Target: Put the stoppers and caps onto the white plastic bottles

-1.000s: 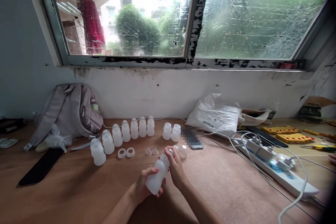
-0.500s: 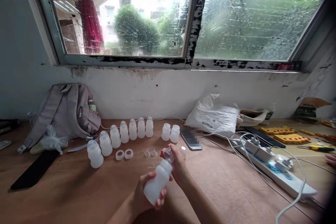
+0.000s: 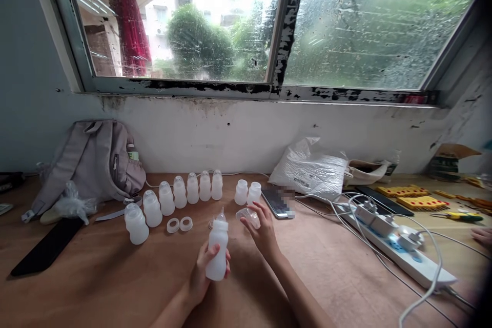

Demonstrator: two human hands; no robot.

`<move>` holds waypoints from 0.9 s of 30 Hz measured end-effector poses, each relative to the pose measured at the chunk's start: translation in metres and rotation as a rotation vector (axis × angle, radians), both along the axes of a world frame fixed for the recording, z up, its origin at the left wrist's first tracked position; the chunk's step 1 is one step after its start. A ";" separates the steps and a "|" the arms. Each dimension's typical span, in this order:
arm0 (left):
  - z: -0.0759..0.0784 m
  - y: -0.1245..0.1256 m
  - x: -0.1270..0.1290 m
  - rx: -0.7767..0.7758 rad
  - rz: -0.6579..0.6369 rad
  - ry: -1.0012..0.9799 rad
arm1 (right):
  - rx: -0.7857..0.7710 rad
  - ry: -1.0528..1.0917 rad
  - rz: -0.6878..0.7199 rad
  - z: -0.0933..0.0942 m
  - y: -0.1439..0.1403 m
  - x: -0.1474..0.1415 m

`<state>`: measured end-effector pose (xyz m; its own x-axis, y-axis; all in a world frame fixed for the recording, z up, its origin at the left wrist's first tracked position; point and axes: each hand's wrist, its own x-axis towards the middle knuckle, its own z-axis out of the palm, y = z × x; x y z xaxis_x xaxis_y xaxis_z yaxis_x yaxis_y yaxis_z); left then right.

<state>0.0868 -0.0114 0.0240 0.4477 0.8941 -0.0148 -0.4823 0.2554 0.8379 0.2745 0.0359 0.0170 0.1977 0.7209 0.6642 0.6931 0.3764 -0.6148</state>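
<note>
bottle (image 3: 217, 246) now upright in left hand (image 3: 203, 277), was tilted | clear cap (image 3: 248, 215) lifted off, pinched in right hand (image 3: 261, 230) | teat exposed | mid-tabletop, near capped row (image 3: 180, 192)

A milky white bottle (image 3: 217, 246) with a clear teat stands above a reddish-brown wooden counter (image 3: 96, 277). At ten o'clock, a curved row of matching white bottles (image 3: 172, 200) and two white rings (image 3: 179, 224). A grey-lilac backpack (image 3: 96, 161) sits at nine o'clock beside a flat black strip (image 3: 46, 248). At two o'clock, a white plastic bag (image 3: 311, 169); at three o'clock, a white power strip (image 3: 400, 251) with blue accents and yellow blocks (image 3: 415, 196) dotted red.
</note>
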 end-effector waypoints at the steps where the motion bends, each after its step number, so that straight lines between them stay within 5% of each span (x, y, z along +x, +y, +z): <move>1: 0.001 0.002 -0.002 0.012 0.043 0.014 | 0.009 -0.122 -0.047 -0.004 0.002 -0.001; 7: -0.001 0.014 -0.010 0.003 0.158 0.078 | -0.075 -0.471 -0.123 -0.022 0.011 -0.003; 22: -0.005 0.025 -0.016 -0.003 0.231 0.103 | -0.215 -0.502 -0.057 -0.029 0.013 0.007; 27: -0.006 0.026 -0.016 0.095 0.265 0.269 | -0.224 -0.441 -0.062 -0.028 0.012 0.014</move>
